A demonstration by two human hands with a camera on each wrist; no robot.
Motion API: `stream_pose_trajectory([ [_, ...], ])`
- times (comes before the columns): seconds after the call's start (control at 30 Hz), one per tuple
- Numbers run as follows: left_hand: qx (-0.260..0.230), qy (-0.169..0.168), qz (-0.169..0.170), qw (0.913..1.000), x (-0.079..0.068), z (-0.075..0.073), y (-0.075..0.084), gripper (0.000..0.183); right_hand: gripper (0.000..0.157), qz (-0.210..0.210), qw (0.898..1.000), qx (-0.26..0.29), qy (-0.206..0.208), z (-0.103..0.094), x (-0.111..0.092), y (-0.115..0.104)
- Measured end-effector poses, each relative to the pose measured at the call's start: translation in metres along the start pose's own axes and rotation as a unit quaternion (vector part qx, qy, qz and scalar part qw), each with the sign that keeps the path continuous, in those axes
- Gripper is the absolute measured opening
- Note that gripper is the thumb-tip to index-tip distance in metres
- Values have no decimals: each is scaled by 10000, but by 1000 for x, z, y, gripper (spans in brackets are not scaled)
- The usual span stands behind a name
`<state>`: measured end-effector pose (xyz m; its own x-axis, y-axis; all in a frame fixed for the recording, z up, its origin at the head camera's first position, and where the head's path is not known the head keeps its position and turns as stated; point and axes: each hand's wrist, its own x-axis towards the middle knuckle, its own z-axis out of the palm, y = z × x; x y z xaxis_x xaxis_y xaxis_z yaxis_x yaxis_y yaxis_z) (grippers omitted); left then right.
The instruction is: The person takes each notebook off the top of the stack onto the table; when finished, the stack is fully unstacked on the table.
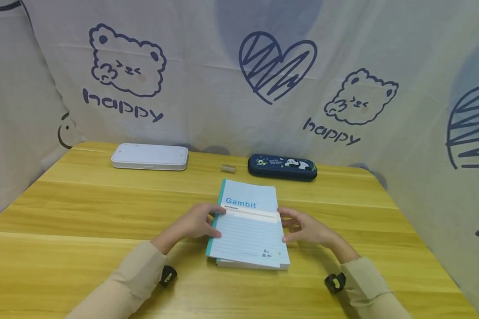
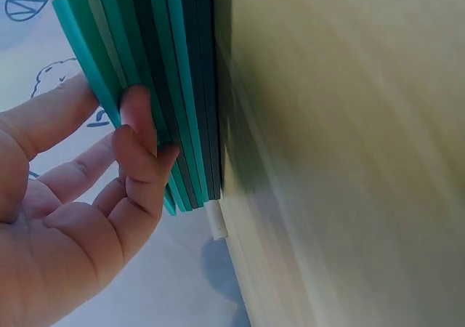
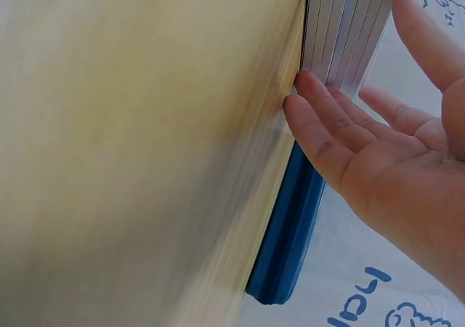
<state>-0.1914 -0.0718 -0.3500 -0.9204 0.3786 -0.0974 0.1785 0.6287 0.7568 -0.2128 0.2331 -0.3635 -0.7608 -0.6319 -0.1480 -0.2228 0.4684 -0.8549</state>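
A stack of notebooks lies on the table, with a pale-blue "Gambit" notebook [image 1: 247, 239] on top, its teal spine toward the left and set slightly askew over those below. My left hand [image 1: 201, 220] holds this top notebook at its spine, thumb and index finger over the cover edge. In the left wrist view, the other fingers curl against the teal and dark spines [image 2: 171, 58]. Along the opposite side, my right hand [image 1: 303, 227] has its fingers loosely extended, fingertips at the page edges. The right wrist view shows those fingertips by the lower corner of the white page edges [image 3: 349, 29].
Behind the stack, a white case [image 1: 149, 156] stands at the back left and a dark-blue panda pencil case [image 1: 282, 167] at the back right. Between them lies a small tan roll [image 1: 228, 169]. A printed cloth [image 1: 207, 106] hangs along the rear edge of the wooden table [image 1: 84, 248].
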Motion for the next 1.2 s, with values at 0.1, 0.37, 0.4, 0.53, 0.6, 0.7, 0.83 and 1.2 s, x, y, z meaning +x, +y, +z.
stream_pose_trajectory([
  [0.1,-273,-11,20,9996,-3,-3,-2,48,76,21,10000,-27,4,0,0,0],
  [0.37,-1732,-275,-76,9845,-9,-10,-12,37,76,6,9999,-156,4,0,-1,-1],
  [0.4,-1961,-329,-142,9799,-9,-11,-14,35,76,6,9999,-156,3,0,-1,-1],
  [0.53,-2883,-588,-504,9544,-8,-13,-22,35,76,6,9999,-123,-5,0,-1,-1],
  [0.6,-3277,-738,-629,9398,-9,-15,-25,37,76,18,9999,-105,-11,0,-1,-1],
  [0.7,-3750,-1037,-606,9192,-12,-17,-30,45,75,21,9999,-102,-10,0,-1,-2],
  [0.83,-4171,-1664,-226,8932,-15,-21,-37,59,74,27,9999,-142,9,0,-1,-2],
  [1.2,-4680,-2447,194,8489,-23,-29,-45,65,74,20,9998,-181,-5,0,0,-3],
])
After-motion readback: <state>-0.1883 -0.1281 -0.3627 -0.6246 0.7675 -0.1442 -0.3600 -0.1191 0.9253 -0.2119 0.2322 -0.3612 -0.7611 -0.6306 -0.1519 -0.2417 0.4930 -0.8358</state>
